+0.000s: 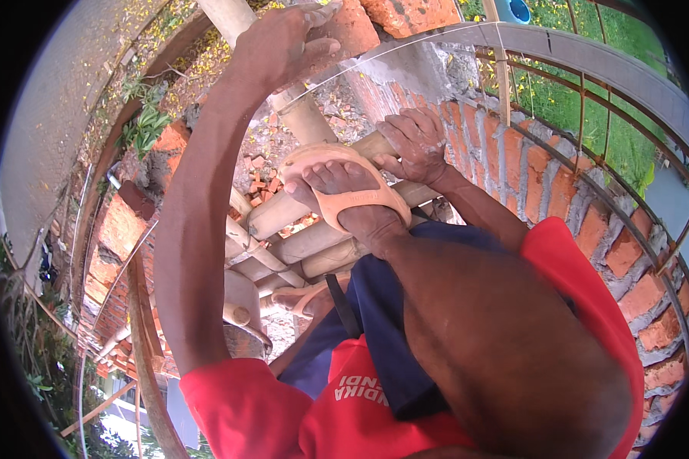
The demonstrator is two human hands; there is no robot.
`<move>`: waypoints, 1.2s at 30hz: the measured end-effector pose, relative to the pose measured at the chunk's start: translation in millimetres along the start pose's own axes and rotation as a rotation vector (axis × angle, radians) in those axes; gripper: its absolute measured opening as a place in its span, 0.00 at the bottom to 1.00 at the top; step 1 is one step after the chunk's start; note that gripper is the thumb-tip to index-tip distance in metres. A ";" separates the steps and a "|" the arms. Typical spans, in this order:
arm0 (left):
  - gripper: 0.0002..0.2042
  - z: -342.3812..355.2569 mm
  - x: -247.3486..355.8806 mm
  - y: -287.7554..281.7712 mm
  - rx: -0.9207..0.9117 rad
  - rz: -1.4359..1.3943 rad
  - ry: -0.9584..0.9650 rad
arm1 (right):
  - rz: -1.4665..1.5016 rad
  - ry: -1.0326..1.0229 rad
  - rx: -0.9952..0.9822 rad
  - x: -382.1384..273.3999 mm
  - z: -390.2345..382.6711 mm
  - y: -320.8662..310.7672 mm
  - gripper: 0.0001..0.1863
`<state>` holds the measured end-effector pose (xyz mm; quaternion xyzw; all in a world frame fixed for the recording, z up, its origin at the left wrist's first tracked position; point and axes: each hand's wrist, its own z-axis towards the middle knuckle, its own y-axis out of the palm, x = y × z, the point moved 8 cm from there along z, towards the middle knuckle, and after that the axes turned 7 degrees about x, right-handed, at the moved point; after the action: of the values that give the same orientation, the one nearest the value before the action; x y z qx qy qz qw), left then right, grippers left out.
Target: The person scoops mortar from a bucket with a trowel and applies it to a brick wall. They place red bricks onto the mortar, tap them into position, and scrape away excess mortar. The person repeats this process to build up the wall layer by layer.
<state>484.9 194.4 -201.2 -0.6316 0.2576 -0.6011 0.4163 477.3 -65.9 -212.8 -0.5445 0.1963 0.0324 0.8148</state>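
Observation:
My left hand (283,38) reaches far forward, its fingers closed about the near end of an orange-red brick (350,32). A second brick (409,14) lies just right of that one, at the top of the wall. My right hand (415,144) is wrapped over a bamboo pole (373,144), close to the wall's face; part of its grip is hidden. Between my arms, one foot in a tan sandal (364,206) is propped on the bamboo poles (279,214). Lower down, my other sandalled foot (302,300) shows partly.
A brick wall (497,157) with grey mortar curves along the right, beside metal bars (582,99) and grass. A thin taut string (390,47) crosses near the bricks. Broken brick pieces (260,183) lie far below the poles. More brickwork (119,229) stands at the left.

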 end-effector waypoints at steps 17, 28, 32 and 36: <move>0.16 -2.7 -28.8 -5.1 -0.177 -0.105 -0.178 | 0.065 0.035 -0.074 -25.2 24.6 -15.9 0.27; 0.30 -7.5 -26.6 -6.4 -0.270 -0.044 -0.221 | 0.330 -0.715 0.093 -196.7 140.8 -34.8 0.09; 0.30 -10.2 -32.2 0.3 -0.309 -0.038 -0.170 | 0.353 -0.692 -0.044 -223.9 140.7 -28.9 0.08; 0.29 1.1 -32.0 -10.5 -0.118 -0.230 0.029 | 0.223 -0.738 -0.088 -226.5 124.7 -7.2 0.18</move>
<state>479.5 226.5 -209.7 -0.6715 0.2245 -0.6378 0.3030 306.1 79.9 -84.9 -0.5060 -0.0539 0.3229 0.7980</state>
